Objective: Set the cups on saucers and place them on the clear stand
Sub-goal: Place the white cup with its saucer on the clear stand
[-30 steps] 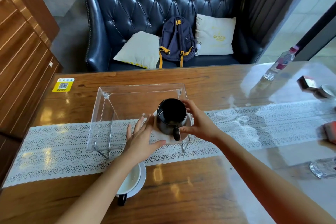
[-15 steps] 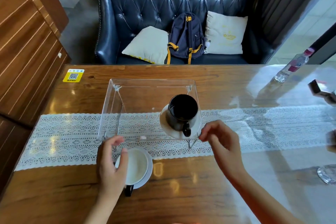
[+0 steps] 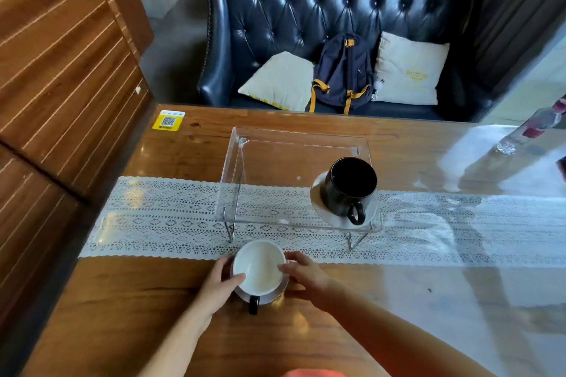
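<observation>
A black cup (image 3: 352,190) stands on a white saucer (image 3: 330,217) at the right front corner of the clear stand (image 3: 275,162). On the wooden table in front of the stand sits a second cup, white inside (image 3: 258,266), with a black handle pointing toward me, on its own saucer (image 3: 275,292). My left hand (image 3: 219,283) grips the left side of this cup and saucer. From the other side my right hand (image 3: 304,274) holds them, thumb at the cup's rim.
A white lace runner (image 3: 159,217) crosses the table under the stand. A yellow QR sticker (image 3: 169,120) lies at the far left corner. A plastic bottle (image 3: 533,128) stands far right. Behind the table is a dark leather sofa (image 3: 306,9) with cushions and a backpack (image 3: 343,73).
Both hands left the black cup and saucer on the stand and came back toward me. They now close on the white-lined cup and saucer on the table.
</observation>
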{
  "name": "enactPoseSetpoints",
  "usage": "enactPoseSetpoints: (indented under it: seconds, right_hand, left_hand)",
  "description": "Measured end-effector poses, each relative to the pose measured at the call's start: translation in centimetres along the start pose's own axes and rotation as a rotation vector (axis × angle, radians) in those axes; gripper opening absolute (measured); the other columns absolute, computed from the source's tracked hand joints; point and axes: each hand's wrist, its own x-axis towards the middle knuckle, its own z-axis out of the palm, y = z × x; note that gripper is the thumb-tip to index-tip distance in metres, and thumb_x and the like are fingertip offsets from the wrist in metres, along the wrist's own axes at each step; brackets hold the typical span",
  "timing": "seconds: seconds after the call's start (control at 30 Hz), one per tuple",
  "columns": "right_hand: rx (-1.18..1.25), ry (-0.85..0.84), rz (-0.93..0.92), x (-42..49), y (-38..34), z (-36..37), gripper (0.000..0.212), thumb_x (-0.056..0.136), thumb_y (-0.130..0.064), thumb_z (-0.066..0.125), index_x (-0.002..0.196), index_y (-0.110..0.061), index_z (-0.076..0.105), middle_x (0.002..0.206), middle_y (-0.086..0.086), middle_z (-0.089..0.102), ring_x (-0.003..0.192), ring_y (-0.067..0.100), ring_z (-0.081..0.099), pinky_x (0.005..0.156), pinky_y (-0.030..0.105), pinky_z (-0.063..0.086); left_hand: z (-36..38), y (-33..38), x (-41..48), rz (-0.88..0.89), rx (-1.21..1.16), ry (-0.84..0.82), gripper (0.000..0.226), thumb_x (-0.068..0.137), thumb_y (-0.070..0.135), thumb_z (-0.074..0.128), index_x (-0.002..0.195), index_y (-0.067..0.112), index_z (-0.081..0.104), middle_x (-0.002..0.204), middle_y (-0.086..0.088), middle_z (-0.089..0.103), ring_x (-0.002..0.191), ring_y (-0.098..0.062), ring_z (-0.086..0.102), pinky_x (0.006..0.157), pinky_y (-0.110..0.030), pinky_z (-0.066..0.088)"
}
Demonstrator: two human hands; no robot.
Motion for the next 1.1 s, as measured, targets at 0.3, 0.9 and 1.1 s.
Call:
enactPoseSetpoints:
  seconds: [0.3, 0.9, 1.1]
  right_hand:
    - [0.083, -0.060, -0.062, -4.7, -0.1, -0.5, 0.035, 0.081, -0.012, 0.066, 0.114, -0.019, 0.061, 0.100, 0.008, 0.063, 0.088, 0.023, 0.062, 0.082, 0.043, 0.056]
    - [-0.004, 0.248, -0.585, -4.7, -13.2, 0.7, 0.038, 0.094, -0.029, 0.055, 0.130, -0.017, 0.052, 0.118, 0.006, 0.061, 0.098, 0.016, 0.062, 0.074, 0.029, 0.055]
    - [-0.085, 0.264, -0.516, -2.2, -13.4, 0.9, 0.029, 0.095, -0.029, 0.052, 0.121, -0.018, 0.058, 0.105, -0.001, 0.061, 0.094, 0.014, 0.060, 0.082, 0.034, 0.053]
  left_hand:
    - [-2.3, 2.4, -5.6, 0.223, 0.084, -0.108, 0.063, 0.081, 0.032, 0.067, 0.137, 0.033, 0.038, 0.145, 0.004, 0.036, 0.134, -0.017, 0.031, 0.107, -0.036, 0.029]
    - [-3.1, 15.1, -4.1, 0.464, -0.104, -0.113, 0.039, 0.087, 0.043, 0.054, 0.124, 0.034, 0.048, 0.133, 0.008, 0.049, 0.121, -0.017, 0.044, 0.096, -0.037, 0.037]
    - [-2.9, 14.1, -3.1, 0.332, -0.191, -0.225, 0.031, 0.084, 0.052, 0.051, 0.112, 0.039, 0.050, 0.128, 0.009, 0.047, 0.110, -0.008, 0.045, 0.107, -0.043, 0.031]
